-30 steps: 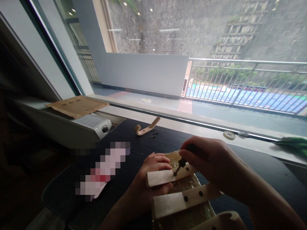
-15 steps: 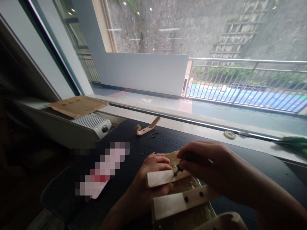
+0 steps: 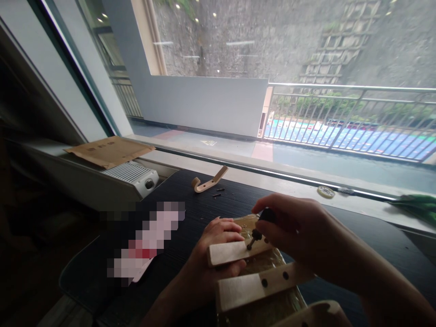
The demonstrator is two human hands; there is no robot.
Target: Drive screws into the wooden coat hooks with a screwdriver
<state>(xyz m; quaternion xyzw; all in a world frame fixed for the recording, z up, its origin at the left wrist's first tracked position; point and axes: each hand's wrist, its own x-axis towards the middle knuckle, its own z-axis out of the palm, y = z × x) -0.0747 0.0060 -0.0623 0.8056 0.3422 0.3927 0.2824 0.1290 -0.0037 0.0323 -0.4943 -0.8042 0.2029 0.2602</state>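
Note:
My left hand point(image 3: 218, 247) is closed round the near end of a pale wooden hook point(image 3: 226, 253), fingers on one side and thumb on the other. That hook lies across a board wrapped in clear plastic point(image 3: 252, 267). In my right hand point(image 3: 289, 222) is a short screwdriver with a black handle point(image 3: 267, 216). The screwdriver stands tilted, its tip at a hole or screw in the hook; the exact contact is too small to tell. Nearer to me, a second wooden hook point(image 3: 240, 290) with two dark holes crosses the same board. Part of a third hook point(image 3: 316, 315) shows at the bottom edge.
Another J-shaped wooden hook point(image 3: 211, 181) lies at the back of the dark table point(image 3: 184, 254), with two small screws point(image 3: 218, 192) beside it. A blurred pink item point(image 3: 150, 245) is on the left. A tape roll point(image 3: 326, 192) rests by the window; a brown envelope point(image 3: 109, 151) lies far left.
My right hand has turned and its fingers have shifted slightly on the screwdriver, so more of the black handle shows. My left hand and the hooks have stayed in place.

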